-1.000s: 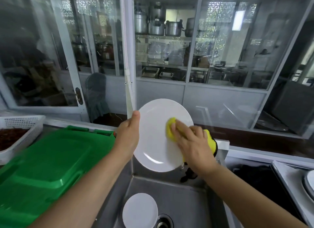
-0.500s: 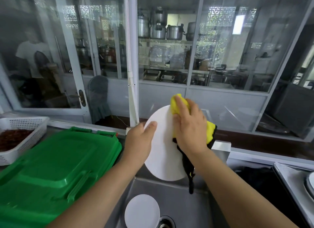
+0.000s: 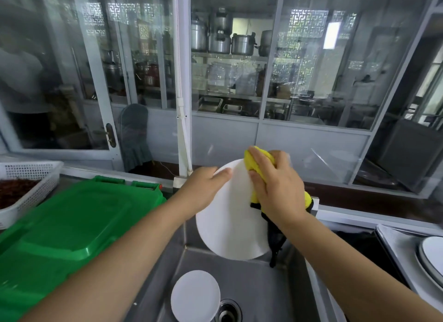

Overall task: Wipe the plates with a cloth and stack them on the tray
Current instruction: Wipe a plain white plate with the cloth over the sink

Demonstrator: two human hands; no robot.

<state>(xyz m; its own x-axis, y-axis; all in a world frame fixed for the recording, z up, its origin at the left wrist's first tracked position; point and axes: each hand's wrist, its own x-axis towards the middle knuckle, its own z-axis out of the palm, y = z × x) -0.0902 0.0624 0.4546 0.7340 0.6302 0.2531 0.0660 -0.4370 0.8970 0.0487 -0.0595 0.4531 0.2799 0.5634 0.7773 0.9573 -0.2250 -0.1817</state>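
At the far left edge of the frame I see one white basket (image 3: 28,177) with something dark red in it, and right of it, filling the lower left, one green lid (image 3: 72,228).

Moving toward the middle, my left hand (image 3: 201,189) grips the left rim of the plate (image 3: 230,223); the thumb lies across the upper edge, and the other fingers are hidden behind the plate, so I cannot tell exactly how they curl. The plate is held nearly upright at centre frame, above the steel sink (image 3: 259,288). Just right of it, my right hand (image 3: 275,187) presses one yellow cloth (image 3: 260,168) against the plate's upper right edge, fingers close together and bent over the bunched fabric; a dark strip of the cloth hangs down past the plate's lower right.

I judge the wiping step to be in hand: the plate is being rubbed, not yet stacked. The next move, as I read it, calls for finishing the rim, then carrying the plate right to the tray (image 3: 393,245) at the lower right edge, keeping a firm hold, since a plate held over a sink may be slippery.

Counting plates: one in hand, one second plate (image 3: 195,295) lying in the sink at bottom centre beside the drain (image 3: 227,313), and stacked plates (image 3: 431,257) on the tray, at least two by their rims, cut off by the frame.
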